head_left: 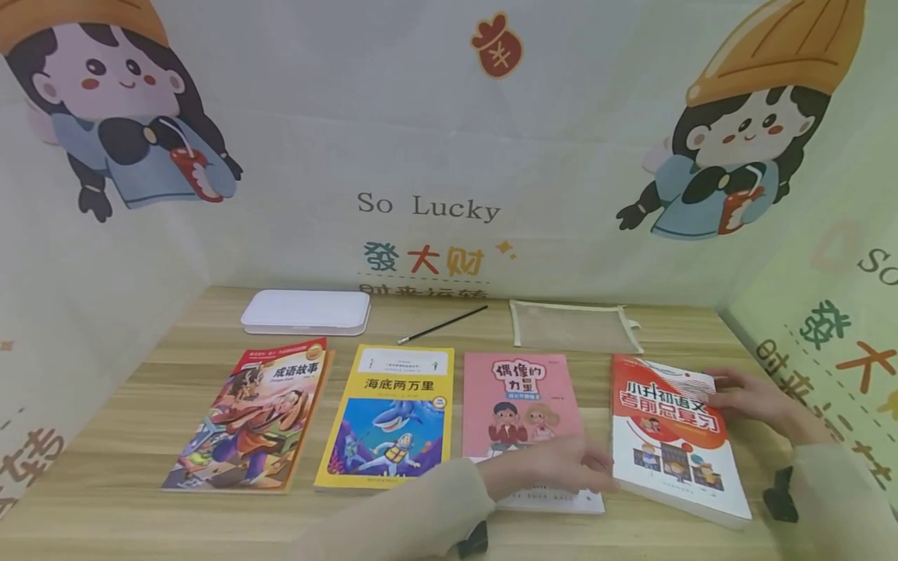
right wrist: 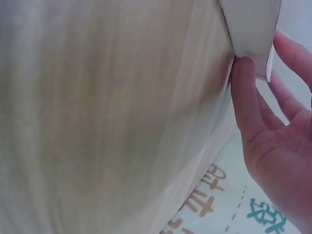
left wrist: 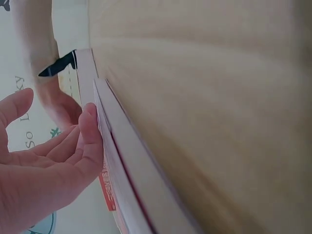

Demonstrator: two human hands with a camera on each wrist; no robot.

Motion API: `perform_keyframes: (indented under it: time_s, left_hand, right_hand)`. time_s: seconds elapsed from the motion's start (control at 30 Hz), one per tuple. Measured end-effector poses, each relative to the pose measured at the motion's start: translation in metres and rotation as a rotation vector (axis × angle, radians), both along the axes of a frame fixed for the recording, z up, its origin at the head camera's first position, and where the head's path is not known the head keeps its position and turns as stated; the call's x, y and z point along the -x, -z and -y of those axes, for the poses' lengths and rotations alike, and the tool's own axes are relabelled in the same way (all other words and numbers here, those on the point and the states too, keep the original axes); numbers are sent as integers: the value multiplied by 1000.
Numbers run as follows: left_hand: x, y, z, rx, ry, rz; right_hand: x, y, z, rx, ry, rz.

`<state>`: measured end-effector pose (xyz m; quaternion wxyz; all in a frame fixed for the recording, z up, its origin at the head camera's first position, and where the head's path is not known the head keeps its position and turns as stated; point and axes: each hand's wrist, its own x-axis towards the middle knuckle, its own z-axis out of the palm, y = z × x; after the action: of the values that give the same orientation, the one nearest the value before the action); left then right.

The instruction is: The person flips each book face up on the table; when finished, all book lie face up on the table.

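A thick red-and-white book (head_left: 673, 460) lies at the right of the row, slightly skewed. My right hand (head_left: 758, 401) grips its upper right edge; in the right wrist view the thumb (right wrist: 245, 83) sits at the book's side near the table, the other fingers across the cover side. Over the lower part of a pink book (head_left: 515, 389) reaches my left hand (head_left: 554, 466), its fingertips close to the red-and-white book's left edge. The left wrist view has that hand's thumb (left wrist: 17, 105) apart from its loosely bent fingers, beside the stacked page edges (left wrist: 131, 165).
Left of the pink book lie a yellow book (head_left: 393, 374) and a book with a red top (head_left: 259, 421). Behind the row are a white case (head_left: 306, 312), a black pencil (head_left: 445, 323) and a mesh pouch (head_left: 571, 326). Printed cloth (head_left: 435, 125) encloses the wooden table (head_left: 98, 506).
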<state>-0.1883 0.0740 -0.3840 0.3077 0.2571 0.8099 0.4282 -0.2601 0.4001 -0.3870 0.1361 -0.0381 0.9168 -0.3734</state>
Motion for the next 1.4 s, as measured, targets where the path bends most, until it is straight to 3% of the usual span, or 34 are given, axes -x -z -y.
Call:
perform_keyframes:
  time_s: [0.13, 0.37, 0.5, 0.77, 0.9, 1.13, 1.23, 1.4]
  left_hand:
    - [-7, 2, -1, -59, 21, 79]
    - [-17, 2, -3, -76, 77, 46]
    - [-21, 0, -4, -91, 86, 85]
    - [-23, 1, -6, -108, 90, 171]
    - [-22, 0, -3, -111, 93, 175]
    - [-18, -4, 21, -136, 71, 98]
    - [-12, -9, 42, -162, 69, 62]
    - [-1, -16, 88, -124, 55, -88]
  right_hand:
    - [3, -4, 9, 15, -33, -5]
    - [8, -9, 19, 49, -97, 31]
    - [11, -10, 23, 52, -112, 32]
    - [15, -9, 29, 56, -119, 38]
    - [13, -10, 30, 59, -128, 35]
    - [14, -5, 15, 112, -155, 27]
    - [13, -2, 6, 91, -139, 0]
    - [4, -7, 1, 50, -126, -54]
